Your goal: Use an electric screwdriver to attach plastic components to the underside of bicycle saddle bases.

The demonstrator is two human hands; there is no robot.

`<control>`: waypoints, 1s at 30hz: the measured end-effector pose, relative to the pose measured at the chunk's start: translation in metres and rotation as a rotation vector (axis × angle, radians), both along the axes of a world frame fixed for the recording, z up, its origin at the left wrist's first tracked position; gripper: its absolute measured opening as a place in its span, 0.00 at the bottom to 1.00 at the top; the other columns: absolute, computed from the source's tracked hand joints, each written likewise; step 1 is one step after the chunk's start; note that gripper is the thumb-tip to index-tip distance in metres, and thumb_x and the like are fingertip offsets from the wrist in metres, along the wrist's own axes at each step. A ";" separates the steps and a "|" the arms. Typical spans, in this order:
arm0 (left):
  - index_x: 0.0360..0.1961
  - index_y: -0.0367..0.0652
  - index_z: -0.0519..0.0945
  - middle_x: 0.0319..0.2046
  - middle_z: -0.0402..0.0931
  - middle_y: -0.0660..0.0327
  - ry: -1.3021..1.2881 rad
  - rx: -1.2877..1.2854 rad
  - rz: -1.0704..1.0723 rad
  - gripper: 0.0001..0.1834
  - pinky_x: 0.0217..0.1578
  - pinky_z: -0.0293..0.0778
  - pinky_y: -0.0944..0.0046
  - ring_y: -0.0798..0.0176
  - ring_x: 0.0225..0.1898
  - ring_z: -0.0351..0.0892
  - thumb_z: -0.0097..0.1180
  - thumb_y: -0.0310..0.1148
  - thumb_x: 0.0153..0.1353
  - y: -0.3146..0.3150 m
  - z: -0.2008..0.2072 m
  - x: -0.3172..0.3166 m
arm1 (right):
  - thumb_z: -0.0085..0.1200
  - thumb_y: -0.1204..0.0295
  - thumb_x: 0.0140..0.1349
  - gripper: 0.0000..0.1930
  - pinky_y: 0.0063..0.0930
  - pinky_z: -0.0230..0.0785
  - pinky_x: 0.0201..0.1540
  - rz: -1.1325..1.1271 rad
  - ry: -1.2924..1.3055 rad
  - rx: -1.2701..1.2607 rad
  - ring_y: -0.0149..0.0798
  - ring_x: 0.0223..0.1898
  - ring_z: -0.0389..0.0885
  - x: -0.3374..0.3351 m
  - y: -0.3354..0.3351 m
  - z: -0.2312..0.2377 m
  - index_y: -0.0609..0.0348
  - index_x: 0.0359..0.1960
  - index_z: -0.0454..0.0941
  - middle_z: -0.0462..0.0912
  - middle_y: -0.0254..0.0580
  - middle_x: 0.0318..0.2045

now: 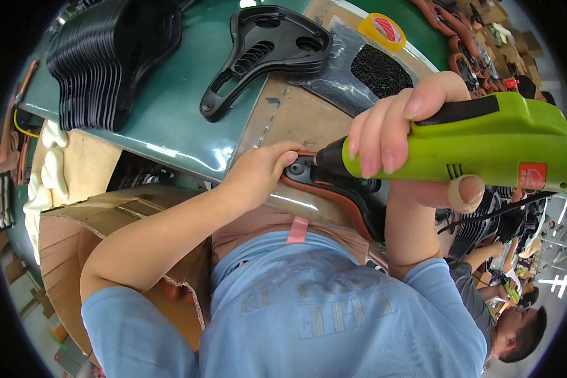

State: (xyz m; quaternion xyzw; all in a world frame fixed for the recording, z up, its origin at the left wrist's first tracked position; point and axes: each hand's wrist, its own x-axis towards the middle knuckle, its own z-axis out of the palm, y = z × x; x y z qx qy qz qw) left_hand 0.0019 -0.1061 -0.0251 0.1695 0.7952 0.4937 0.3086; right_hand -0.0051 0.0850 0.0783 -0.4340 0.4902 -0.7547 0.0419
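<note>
A bicycle saddle with a brown cover edge [349,205] and a black underside lies bottom up at the table's near edge, close to my body. My left hand [258,173] is closed on its narrow end, thumb and fingers pinching the rim. In my right hand [390,129] is a lime-green electric screwdriver [498,148], held sideways with the fingers wrapped around its body. The screwdriver's black nose meets the saddle's underside right beside my left fingertips. A plaster covers part of my right thumb. Any screw at the tip is hidden.
On the green table stand a stack of black saddle bases [101,63] and one single base [286,41]. Farther right lie a bag of black screws [381,69] and a yellow tape roll [382,31]. A cardboard box [69,264] stands at left; a co-worker [485,296] sits at right.
</note>
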 end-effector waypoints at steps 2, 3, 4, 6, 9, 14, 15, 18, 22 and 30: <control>0.46 0.44 0.75 0.26 0.76 0.49 0.053 0.005 -0.011 0.14 0.32 0.69 0.57 0.49 0.28 0.76 0.43 0.37 0.65 0.002 0.003 0.000 | 0.59 0.52 0.52 0.32 0.34 0.69 0.36 -0.021 -0.040 -0.003 0.40 0.28 0.76 0.006 -0.003 0.002 0.66 0.47 0.60 0.74 0.43 0.27; 0.46 0.44 0.76 0.27 0.77 0.48 0.019 -0.013 -0.020 0.14 0.33 0.69 0.56 0.47 0.30 0.76 0.43 0.37 0.65 0.001 0.005 0.000 | 0.60 0.53 0.51 0.33 0.35 0.69 0.36 -0.022 -0.055 0.016 0.40 0.28 0.76 0.007 -0.005 0.001 0.66 0.47 0.61 0.75 0.44 0.27; 0.45 0.44 0.76 0.28 0.77 0.47 -0.015 -0.030 -0.029 0.14 0.34 0.69 0.56 0.46 0.32 0.76 0.43 0.37 0.65 0.000 0.006 -0.001 | 0.62 0.54 0.50 0.33 0.36 0.70 0.35 -0.024 -0.070 0.036 0.41 0.28 0.76 0.008 -0.006 0.000 0.66 0.46 0.61 0.75 0.44 0.26; 0.45 0.44 0.76 0.29 0.77 0.47 0.021 -0.004 -0.022 0.14 0.34 0.69 0.56 0.45 0.32 0.75 0.43 0.37 0.64 0.000 0.005 0.000 | 0.63 0.55 0.49 0.33 0.37 0.70 0.35 -0.059 -0.131 0.057 0.41 0.27 0.76 0.015 -0.012 0.004 0.67 0.46 0.61 0.75 0.45 0.26; 0.44 0.44 0.77 0.29 0.77 0.47 0.047 0.046 -0.011 0.13 0.35 0.69 0.55 0.44 0.33 0.75 0.43 0.37 0.64 -0.001 0.002 0.001 | 0.66 0.59 0.46 0.33 0.38 0.70 0.33 -0.063 -0.150 0.143 0.42 0.26 0.77 0.012 -0.012 0.005 0.67 0.46 0.62 0.76 0.46 0.25; 0.43 0.44 0.78 0.29 0.77 0.47 -0.013 0.034 0.020 0.13 0.35 0.69 0.54 0.43 0.34 0.75 0.43 0.37 0.64 -0.001 0.010 0.002 | 0.69 0.62 0.42 0.33 0.39 0.70 0.33 -0.006 -0.101 0.225 0.43 0.25 0.76 0.006 -0.022 0.001 0.67 0.43 0.64 0.76 0.47 0.26; 0.42 0.44 0.78 0.29 0.77 0.47 -0.062 0.022 0.037 0.13 0.36 0.69 0.54 0.43 0.34 0.75 0.44 0.37 0.64 0.000 0.009 0.001 | 0.70 0.61 0.41 0.33 0.39 0.70 0.32 -0.003 -0.112 0.236 0.43 0.25 0.76 0.005 -0.023 -0.001 0.66 0.42 0.64 0.76 0.47 0.25; 0.41 0.43 0.78 0.29 0.76 0.46 -0.099 0.050 0.074 0.13 0.36 0.69 0.53 0.42 0.34 0.74 0.44 0.37 0.63 0.000 0.009 0.002 | 0.71 0.61 0.40 0.33 0.37 0.69 0.31 0.006 -0.139 0.236 0.42 0.24 0.76 0.006 -0.034 -0.006 0.67 0.41 0.65 0.76 0.46 0.24; 0.39 0.41 0.78 0.30 0.75 0.44 -0.040 0.182 0.108 0.14 0.36 0.68 0.52 0.41 0.35 0.73 0.43 0.37 0.63 0.000 -0.011 0.002 | 0.72 0.61 0.38 0.34 0.33 0.69 0.28 -0.014 -0.146 0.336 0.40 0.23 0.75 0.003 -0.043 -0.013 0.67 0.40 0.65 0.75 0.44 0.23; 0.37 0.42 0.78 0.30 0.75 0.45 -0.023 0.059 0.112 0.13 0.37 0.68 0.52 0.41 0.36 0.73 0.43 0.36 0.63 0.002 0.005 0.001 | 0.66 0.54 0.41 0.30 0.26 0.66 0.23 -0.515 -0.385 0.202 0.35 0.19 0.71 0.012 -0.062 -0.021 0.63 0.37 0.64 0.71 0.39 0.19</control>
